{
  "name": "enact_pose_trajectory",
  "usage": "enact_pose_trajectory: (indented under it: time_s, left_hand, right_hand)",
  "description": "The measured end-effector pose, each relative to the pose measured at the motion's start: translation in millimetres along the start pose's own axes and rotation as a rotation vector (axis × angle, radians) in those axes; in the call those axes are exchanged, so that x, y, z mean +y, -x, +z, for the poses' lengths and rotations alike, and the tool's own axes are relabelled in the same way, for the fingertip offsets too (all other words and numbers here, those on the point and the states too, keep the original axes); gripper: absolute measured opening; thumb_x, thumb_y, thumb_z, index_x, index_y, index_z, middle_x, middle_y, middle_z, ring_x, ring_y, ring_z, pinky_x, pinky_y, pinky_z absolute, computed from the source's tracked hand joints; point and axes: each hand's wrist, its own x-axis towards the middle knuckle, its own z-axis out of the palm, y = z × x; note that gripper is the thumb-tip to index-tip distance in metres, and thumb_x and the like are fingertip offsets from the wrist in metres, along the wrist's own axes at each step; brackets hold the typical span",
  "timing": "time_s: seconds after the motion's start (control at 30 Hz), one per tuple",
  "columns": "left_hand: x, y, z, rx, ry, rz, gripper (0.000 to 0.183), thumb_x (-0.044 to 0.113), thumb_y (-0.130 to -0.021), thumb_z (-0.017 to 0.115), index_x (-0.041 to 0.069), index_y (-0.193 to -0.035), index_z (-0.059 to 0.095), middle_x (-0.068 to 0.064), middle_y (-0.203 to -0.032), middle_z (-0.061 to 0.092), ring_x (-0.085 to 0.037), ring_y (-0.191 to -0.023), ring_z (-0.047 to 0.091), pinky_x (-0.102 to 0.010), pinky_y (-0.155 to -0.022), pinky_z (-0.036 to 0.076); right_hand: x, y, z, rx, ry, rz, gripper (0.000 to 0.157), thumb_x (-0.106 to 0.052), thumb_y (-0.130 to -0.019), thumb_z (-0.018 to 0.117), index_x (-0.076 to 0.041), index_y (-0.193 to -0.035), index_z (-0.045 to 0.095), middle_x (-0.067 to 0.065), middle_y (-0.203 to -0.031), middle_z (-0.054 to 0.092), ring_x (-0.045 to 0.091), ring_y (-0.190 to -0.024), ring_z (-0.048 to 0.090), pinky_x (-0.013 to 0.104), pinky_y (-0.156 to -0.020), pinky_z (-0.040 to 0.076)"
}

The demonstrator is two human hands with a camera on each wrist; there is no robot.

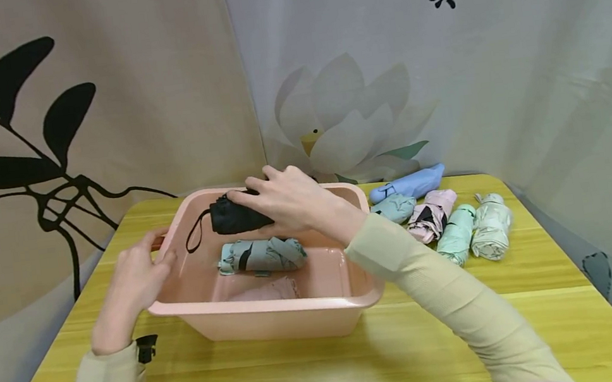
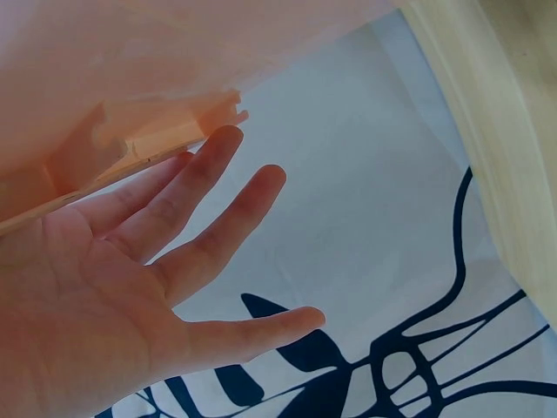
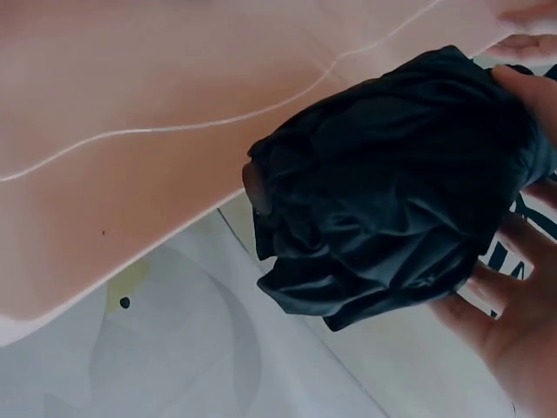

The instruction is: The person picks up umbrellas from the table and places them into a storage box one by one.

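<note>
My right hand point(image 1: 298, 201) grips a folded black umbrella point(image 1: 237, 215) over the back part of a pink plastic basin point(image 1: 274, 303). The umbrella's wrist loop hangs to the left. In the right wrist view, thumb and fingers lie round the black umbrella point(image 3: 392, 192). At the basin's left end is my left hand point(image 1: 135, 272), its fingers spread and nearly straight against the rim in the left wrist view. Inside the basin lie a rolled grey-green umbrella point(image 1: 262, 256) and a flat pale pink item point(image 1: 269, 290), whose kind I cannot tell.
Right of the basin, several folded umbrellas lie on the wooden table point(image 1: 328, 373): a blue one point(image 1: 408, 185), a pink one point(image 1: 432, 215), a pale white-green one point(image 1: 491, 227) and other green ones. A printed curtain point(image 1: 354, 19) hangs behind the table.
</note>
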Motion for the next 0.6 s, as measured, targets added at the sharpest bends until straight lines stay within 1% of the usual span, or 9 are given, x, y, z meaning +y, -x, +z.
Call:
enact_pose_trajectory:
  time_s: [0.1, 0.3, 0.43, 0.53, 0.6]
  left_hand:
    - [-0.2, -0.4, -0.1, 0.001, -0.006, -0.004, 0.050, 0.027, -0.094, 0.042, 0.000, -0.136, 0.039, -0.028, -0.126, 0.051, -0.048, -0.107, 0.050, -0.056, -0.080, 0.045]
    - [-0.1, -1.0, 0.0, 0.004, -0.012, 0.002, 0.049, 0.028, -0.094, 0.041, 0.001, -0.135, 0.039, -0.028, -0.126, 0.051, -0.049, -0.109, 0.048, -0.058, -0.082, 0.042]
    - [0.1, -0.6, -0.3, 0.002, -0.009, 0.000, 0.050, 0.028, -0.095, 0.041, 0.001, -0.136, 0.039, -0.028, -0.126, 0.051, -0.048, -0.109, 0.048, -0.057, -0.083, 0.042]
    - [-0.2, -0.5, -0.2, -0.001, -0.007, -0.002, 0.050, 0.028, -0.094, 0.041, 0.001, -0.136, 0.038, -0.029, -0.126, 0.050, -0.048, -0.107, 0.050, -0.056, -0.082, 0.043]
    - [-0.5, -0.6, -0.2, -0.001, -0.006, -0.002, 0.050, 0.028, -0.094, 0.041, 0.001, -0.136, 0.038, -0.028, -0.126, 0.050, -0.047, -0.106, 0.051, -0.056, -0.080, 0.044]
  right_hand:
    - [-3.0, -5.4, 3.5, -0.019, 0.008, -0.011, 0.066, -0.065, -0.083, 0.045, -0.028, -0.136, 0.037, -0.001, -0.115, 0.056, 0.022, -0.087, 0.055, 0.036, -0.058, 0.050]
    - [-10.0, -13.9, 12.6, -0.119, 0.025, -0.037, 0.069, -0.058, -0.082, 0.053, -0.027, -0.140, 0.034, 0.000, -0.128, 0.051, 0.024, -0.097, 0.055, 0.037, -0.066, 0.053]
    - [-17.1, -17.6, 22.0, -0.174, 0.068, -0.077, 0.071, -0.056, -0.082, 0.054, -0.026, -0.142, 0.031, 0.001, -0.128, 0.050, 0.024, -0.102, 0.055, 0.036, -0.073, 0.053]
    - [-23.0, -19.3, 29.3, -0.201, 0.117, -0.107, 0.072, -0.059, -0.083, 0.052, -0.026, -0.143, 0.028, 0.001, -0.126, 0.051, 0.024, -0.102, 0.055, 0.033, -0.070, 0.053]
    - [-26.4, -20.0, 33.1, -0.219, 0.139, -0.124, 0.073, -0.059, -0.083, 0.051, -0.026, -0.143, 0.027, 0.001, -0.127, 0.051, 0.023, -0.102, 0.055, 0.030, -0.066, 0.053]
